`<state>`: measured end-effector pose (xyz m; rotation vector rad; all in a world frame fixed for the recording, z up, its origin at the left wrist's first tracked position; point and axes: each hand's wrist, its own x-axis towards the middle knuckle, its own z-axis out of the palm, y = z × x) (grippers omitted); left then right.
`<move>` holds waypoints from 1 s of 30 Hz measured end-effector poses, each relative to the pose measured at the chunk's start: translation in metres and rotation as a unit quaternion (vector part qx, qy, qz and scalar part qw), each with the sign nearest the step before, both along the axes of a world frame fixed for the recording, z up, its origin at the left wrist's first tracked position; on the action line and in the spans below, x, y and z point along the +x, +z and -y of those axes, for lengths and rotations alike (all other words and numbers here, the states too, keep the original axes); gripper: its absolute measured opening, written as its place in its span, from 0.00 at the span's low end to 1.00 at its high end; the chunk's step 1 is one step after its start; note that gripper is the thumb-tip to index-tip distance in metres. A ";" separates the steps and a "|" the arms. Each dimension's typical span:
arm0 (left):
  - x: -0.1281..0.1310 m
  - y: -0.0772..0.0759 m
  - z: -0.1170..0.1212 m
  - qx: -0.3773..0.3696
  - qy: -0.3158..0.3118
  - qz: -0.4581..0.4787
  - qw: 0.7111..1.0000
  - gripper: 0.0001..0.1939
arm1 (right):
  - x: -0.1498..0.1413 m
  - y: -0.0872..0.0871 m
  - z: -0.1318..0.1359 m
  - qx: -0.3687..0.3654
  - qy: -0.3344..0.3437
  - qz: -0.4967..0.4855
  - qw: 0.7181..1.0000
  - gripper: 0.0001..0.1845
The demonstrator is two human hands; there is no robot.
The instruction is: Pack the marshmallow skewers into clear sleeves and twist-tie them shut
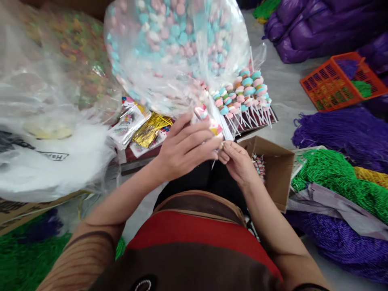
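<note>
Partly hidden, wrapped candy [215, 128], between hands [189, 145]

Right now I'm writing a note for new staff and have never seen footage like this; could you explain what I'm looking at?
There is no machine here: these are a person's two bare hands. The single picture comes from a camera worn on the head, looking forward and down. The left hand holds a small printed packet with pink and white on it. The right hand has its fingertips pinched together close by; what is between them is too small to tell. On the surface ahead lie a big clear bag of pink, blue and white pieces, rows of such pieces on white sticks, and gold strips.
</note>
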<state>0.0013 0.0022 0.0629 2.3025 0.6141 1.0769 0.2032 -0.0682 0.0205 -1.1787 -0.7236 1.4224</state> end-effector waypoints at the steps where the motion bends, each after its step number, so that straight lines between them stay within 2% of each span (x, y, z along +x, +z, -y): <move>1: -0.003 -0.006 0.006 -0.021 0.037 0.072 0.996 0.12 | -0.001 0.002 -0.001 0.010 -0.003 -0.012 1.000 0.21; 3: -0.004 -0.019 0.010 -0.093 0.127 0.192 0.969 0.20 | -0.003 0.005 -0.001 0.025 -0.004 -0.022 0.999 0.20; 4: -0.003 -0.023 0.008 -0.158 0.136 0.227 0.951 0.24 | -0.004 0.007 -0.001 0.031 -0.004 -0.022 0.999 0.19; 6: 0.002 -0.021 0.000 -0.290 0.076 0.283 0.911 0.36 | -0.007 0.008 0.000 0.036 -0.001 -0.020 0.999 0.19; 8: 0.011 -0.007 -0.009 -0.369 0.011 0.307 0.877 0.45 | -0.011 0.005 0.002 0.036 0.003 -0.014 0.999 0.20; 9: 0.016 0.002 -0.012 -0.387 0.004 0.320 0.865 0.45 | -0.014 0.003 0.004 0.034 0.004 -0.008 0.999 0.20; 11: 0.027 0.019 -0.014 -0.422 0.004 0.362 0.831 0.36 | -0.019 -0.003 0.007 0.033 0.002 0.011 0.999 0.21; 14: 0.044 0.026 -0.010 -0.467 0.016 0.404 0.786 0.20 | -0.028 -0.011 0.012 0.038 -0.012 0.026 0.999 0.22; 16: 0.052 0.019 -0.004 -0.484 0.025 0.395 0.781 0.17 | -0.033 -0.012 0.014 0.038 -0.020 0.021 0.999 0.23; 20: 0.060 0.006 0.005 -0.508 0.025 0.368 0.778 0.19 | -0.040 -0.008 0.014 0.044 -0.017 0.027 0.999 0.24; 23: 0.058 0.005 0.002 -0.515 0.015 0.364 0.776 0.19 | -0.038 -0.003 0.014 0.063 0.001 0.042 0.997 0.20; 26: 0.057 0.007 -0.003 -0.504 0.014 0.358 0.786 0.19 | -0.036 0.000 0.017 0.060 0.018 0.075 0.995 0.19; 30: 0.059 -0.003 0.001 -0.512 0.011 0.321 0.797 0.23 | -0.043 0.000 0.020 0.050 -0.001 0.061 0.997 0.20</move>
